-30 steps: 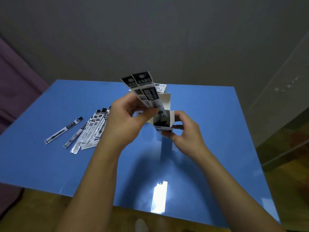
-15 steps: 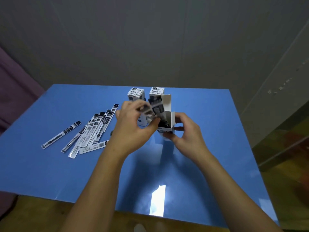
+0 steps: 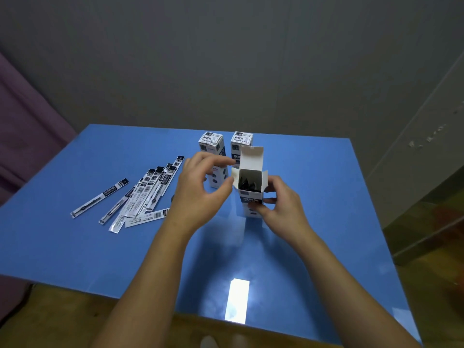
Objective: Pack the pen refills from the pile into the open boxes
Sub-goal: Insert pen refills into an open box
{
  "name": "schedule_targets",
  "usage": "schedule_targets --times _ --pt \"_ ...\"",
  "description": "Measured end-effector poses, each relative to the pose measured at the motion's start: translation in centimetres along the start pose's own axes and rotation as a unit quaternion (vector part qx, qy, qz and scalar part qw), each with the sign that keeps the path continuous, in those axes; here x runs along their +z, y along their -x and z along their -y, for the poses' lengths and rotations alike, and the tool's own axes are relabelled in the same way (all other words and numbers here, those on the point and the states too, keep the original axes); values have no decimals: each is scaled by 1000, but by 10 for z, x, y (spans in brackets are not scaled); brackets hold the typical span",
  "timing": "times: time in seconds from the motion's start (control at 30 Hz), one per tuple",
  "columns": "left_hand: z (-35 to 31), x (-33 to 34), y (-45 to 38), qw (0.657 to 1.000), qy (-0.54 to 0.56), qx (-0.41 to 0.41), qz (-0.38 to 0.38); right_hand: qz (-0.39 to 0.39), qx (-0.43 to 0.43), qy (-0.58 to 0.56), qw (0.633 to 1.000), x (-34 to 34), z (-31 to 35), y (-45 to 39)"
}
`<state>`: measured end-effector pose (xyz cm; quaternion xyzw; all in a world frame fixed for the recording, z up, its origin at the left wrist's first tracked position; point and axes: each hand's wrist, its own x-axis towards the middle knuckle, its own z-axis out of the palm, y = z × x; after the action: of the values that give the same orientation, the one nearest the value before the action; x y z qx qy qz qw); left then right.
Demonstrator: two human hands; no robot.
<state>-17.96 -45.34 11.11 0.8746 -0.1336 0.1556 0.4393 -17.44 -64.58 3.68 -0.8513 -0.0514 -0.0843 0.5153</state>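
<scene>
An open white box [image 3: 251,197] stands upright on the blue table [image 3: 75,247], its lid flap raised; dark refill tops show inside it. My right hand [image 3: 278,202] grips the box's right side and front. My left hand [image 3: 200,189] hovers just left of the opening, fingers relaxed and holding nothing, thumb close to the left side flap. A pile of packaged pen refills [image 3: 148,194] lies fanned out on the table to the left, with one refill [image 3: 100,198] lying apart further left.
Two closed boxes [image 3: 212,144] [image 3: 241,141] stand behind the open one. The table's near edge runs across the bottom, with wooden floor [image 3: 426,234] to the right. A purple fabric surface [image 3: 25,126] sits at far left, a grey wall behind.
My left hand pushed the refills it held down into the open box and let go; it now hovers beside the opening. The right hand kept its hold on the box.
</scene>
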Motion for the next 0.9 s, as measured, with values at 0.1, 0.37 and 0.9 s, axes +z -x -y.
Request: schedule_targets --times 0.1,0.37,0.9 --pt "16 5 3 999 -17 -16 -30 1 27 17 999 4 -5 -7" --pt "49 13 25 994 -76 -76 -29 27 47 53 997 13 -5 -22" --pt "57 -6 92 904 -370 -209 50 223 41 380 897 2 3 33"
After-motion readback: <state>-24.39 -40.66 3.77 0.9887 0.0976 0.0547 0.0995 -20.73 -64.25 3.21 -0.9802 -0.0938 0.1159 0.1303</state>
